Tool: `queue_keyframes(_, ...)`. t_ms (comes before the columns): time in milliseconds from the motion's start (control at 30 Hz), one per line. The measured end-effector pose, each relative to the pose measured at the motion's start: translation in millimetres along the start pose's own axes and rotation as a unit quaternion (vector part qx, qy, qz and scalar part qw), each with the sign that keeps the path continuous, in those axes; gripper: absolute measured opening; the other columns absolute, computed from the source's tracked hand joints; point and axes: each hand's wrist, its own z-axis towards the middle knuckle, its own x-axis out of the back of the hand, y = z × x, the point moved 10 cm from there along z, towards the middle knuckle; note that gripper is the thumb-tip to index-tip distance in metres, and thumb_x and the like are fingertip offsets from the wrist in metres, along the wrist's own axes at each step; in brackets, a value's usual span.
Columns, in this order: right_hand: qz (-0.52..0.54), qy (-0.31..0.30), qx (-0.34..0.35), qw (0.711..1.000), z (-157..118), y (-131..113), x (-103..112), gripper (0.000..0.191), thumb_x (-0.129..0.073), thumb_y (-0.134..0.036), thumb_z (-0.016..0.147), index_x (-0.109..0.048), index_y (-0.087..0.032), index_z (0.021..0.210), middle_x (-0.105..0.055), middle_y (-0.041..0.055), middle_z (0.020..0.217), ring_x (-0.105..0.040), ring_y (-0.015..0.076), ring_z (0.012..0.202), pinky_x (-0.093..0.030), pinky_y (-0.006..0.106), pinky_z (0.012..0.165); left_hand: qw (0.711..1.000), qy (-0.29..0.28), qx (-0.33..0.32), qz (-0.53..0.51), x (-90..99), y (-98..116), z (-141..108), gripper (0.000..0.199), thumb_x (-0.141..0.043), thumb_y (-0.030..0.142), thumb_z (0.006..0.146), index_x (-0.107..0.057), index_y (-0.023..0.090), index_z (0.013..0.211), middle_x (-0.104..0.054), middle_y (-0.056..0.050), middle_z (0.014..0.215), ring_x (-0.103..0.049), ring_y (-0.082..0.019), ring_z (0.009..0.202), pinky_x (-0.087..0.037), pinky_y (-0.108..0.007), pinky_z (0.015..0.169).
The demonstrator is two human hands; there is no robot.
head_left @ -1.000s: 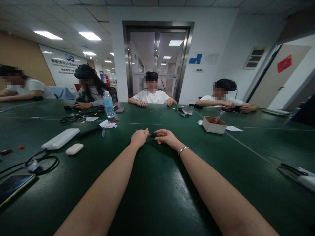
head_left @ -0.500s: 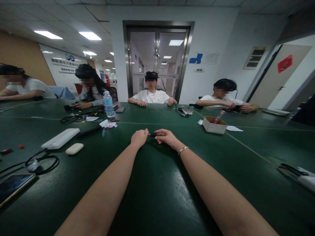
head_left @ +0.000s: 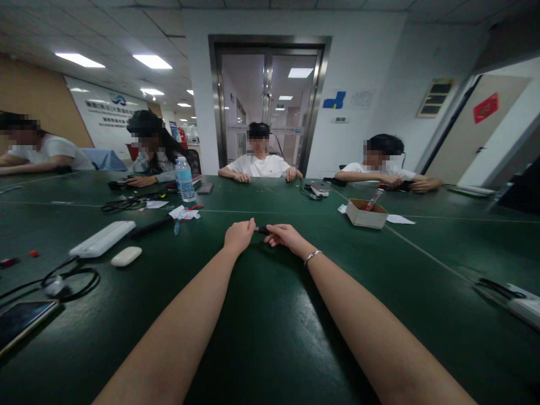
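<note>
My left hand [head_left: 239, 237] is closed above the table's middle, its thumb upright at the grey, narrow end of a small black stick-like object [head_left: 263, 230]. My right hand [head_left: 287, 236], with a silver bracelet [head_left: 313, 257] at the wrist, pinches the black end from the other side. The object spans the short gap between the two hands, lying roughly level. Its exact kind is too small to make out, and both its ends are partly hidden by fingers.
On the green table [head_left: 261, 349] lie a white power strip-like block [head_left: 102, 239], a white oval case [head_left: 126, 257], a phone [head_left: 26, 323] and cables [head_left: 86, 284] at left. A bottle [head_left: 184, 180] and small box [head_left: 366, 215] stand farther off. Several people sit opposite.
The whole view has shifted very slightly. Both hands keep the same hold on the small black object, with hardly any movement.
</note>
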Motion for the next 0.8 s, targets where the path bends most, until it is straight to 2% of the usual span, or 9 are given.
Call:
queue_keyframes(233,0.009,-0.002,0.009,1.0,0.3,-0.9,0.9,0.031,-0.046,-0.026,0.092,-0.058,-0.005,0.073,-0.064,0.0114,0.06,-0.057,0.0098,0.045,-0.049,0.016,0.045,0.999,0.019,-0.042,-0.014,4.4,11.9,-3.2,0.055,-0.02,0.052,0.087,-0.057,0.019,0.066,-0.058,-0.002,0.061,-0.05,-0.015,0.055,-0.026,-0.025,0.052)
queue_keyframes(467,0.008,0.019,0.008,1.0,0.1,-1.7,5.3,0.034,-0.044,-0.028,0.093,-0.057,-0.005,0.071,-0.062,0.0099,0.057,-0.056,0.0098,0.044,-0.048,0.016,0.043,0.996,-0.001,-0.069,-0.065,0.7,15.9,-2.7,0.044,-0.028,0.049,0.087,-0.055,0.019,0.071,-0.058,-0.002,0.065,-0.051,-0.014,0.059,-0.03,-0.024,0.055)
queue_keyframes(667,-0.012,0.036,-0.002,0.999,1.4,0.4,8.7,0.034,-0.045,-0.028,0.093,-0.057,-0.006,0.07,-0.061,0.0101,0.057,-0.056,0.0096,0.043,-0.047,0.016,0.042,0.987,-0.015,-0.061,-0.146,-7.0,8.8,3.3,0.022,-0.04,0.035,0.085,-0.056,0.019,0.083,-0.06,-0.001,0.073,-0.054,-0.015,0.067,-0.036,-0.024,0.063)
queue_keyframes(800,-0.018,0.059,-0.011,0.998,3.6,3.0,13.4,0.033,-0.046,-0.028,0.092,-0.056,-0.006,0.069,-0.061,0.0093,0.055,-0.055,0.0091,0.041,-0.047,0.015,0.04,0.968,-0.008,-0.081,-0.237,-14.7,7.2,7.8,0.01,-0.05,0.023,0.079,-0.054,0.019,0.087,-0.06,-0.003,0.083,-0.055,-0.013,0.076,-0.04,-0.025,0.071)
